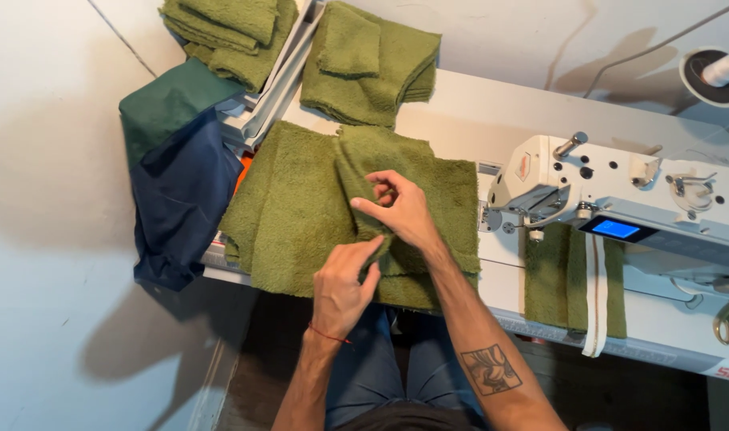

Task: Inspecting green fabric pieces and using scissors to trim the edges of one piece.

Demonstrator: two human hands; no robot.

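Observation:
Olive green terry towel pieces (293, 207) lie spread on the white sewing table (492, 112), hanging over its near edge. My left hand (344, 283) pinches a folded ridge of the top towel piece at its lower middle. My right hand (400, 209) grips the same fold slightly higher, fingers curled around the cloth. A red string is tied around my left wrist, and a tattoo shows on my right forearm.
A white industrial sewing machine (620, 195) with a blue lit display stands at the right, a green strip with white tape (576, 279) beneath it. Folded green towels (372, 60) and another stack (225, 32) sit at the back. Dark blue and green cloth (181, 175) hangs off the left edge.

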